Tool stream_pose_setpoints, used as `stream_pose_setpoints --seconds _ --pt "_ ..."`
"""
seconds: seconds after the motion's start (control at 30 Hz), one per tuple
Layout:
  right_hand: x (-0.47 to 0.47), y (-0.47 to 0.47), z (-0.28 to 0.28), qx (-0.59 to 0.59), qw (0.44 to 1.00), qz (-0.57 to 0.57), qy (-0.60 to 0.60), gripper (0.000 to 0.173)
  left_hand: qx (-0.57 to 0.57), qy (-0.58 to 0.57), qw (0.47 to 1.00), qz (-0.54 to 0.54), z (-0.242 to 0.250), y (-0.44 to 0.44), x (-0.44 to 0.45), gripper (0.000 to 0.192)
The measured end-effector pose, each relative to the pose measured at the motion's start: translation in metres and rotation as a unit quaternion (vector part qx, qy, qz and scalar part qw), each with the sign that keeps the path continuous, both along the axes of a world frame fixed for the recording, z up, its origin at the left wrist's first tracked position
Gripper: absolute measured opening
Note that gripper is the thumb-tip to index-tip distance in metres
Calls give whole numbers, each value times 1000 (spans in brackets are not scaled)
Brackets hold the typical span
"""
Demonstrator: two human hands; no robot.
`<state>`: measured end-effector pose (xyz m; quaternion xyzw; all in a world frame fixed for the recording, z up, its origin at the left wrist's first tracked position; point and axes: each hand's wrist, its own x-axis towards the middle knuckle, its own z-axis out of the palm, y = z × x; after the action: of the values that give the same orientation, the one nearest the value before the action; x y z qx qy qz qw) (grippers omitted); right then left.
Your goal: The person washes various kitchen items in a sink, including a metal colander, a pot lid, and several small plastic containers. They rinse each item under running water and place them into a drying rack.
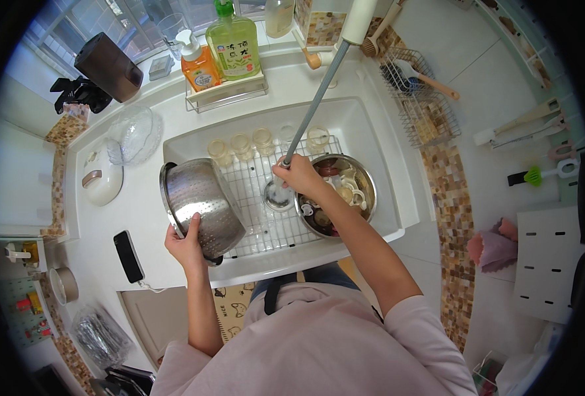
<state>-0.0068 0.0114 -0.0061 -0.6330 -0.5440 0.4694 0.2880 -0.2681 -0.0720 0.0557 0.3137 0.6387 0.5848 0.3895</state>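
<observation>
My left hand [187, 243] grips the rim of a perforated stainless-steel pot [201, 198], tilted on its side at the sink's left edge. My right hand [296, 173] is closed around the end of a grey pull-out faucet hose [317, 101]. Water seems to fall below it, over the drain [278, 195]. Just right of that, partly behind my right forearm, a round steel bowl [374, 198] holds several small items, some of them pale rings. A wire rack [258, 242] lines the white sink [371, 123]. Several small glass jars [240, 146] stand along its back.
Behind the sink, a caddy [228, 101] holds an orange pump bottle [201, 69] and a green one [233, 47]. Glass dishes [136, 133], a white lidded appliance [103, 178] and a phone [128, 256] with a cable lie on the left counter. Wire baskets [428, 119] hang at right.
</observation>
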Motion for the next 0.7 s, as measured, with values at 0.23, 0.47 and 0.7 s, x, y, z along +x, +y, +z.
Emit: stream_pose_setpoints --seconds 0.23,0.47,0.7 --pt "-19 -19 32 -123 952 42 278 24 -5 1 1000 2 -7 0 -4 20" --pt "-4 -38 58 -212 936 92 264 23 -10 -8 1000 -4 -6 3 1 20" --pt "42 -64 89 -224 971 65 57 24 -34 41 998 -31 -27 5 6 20"
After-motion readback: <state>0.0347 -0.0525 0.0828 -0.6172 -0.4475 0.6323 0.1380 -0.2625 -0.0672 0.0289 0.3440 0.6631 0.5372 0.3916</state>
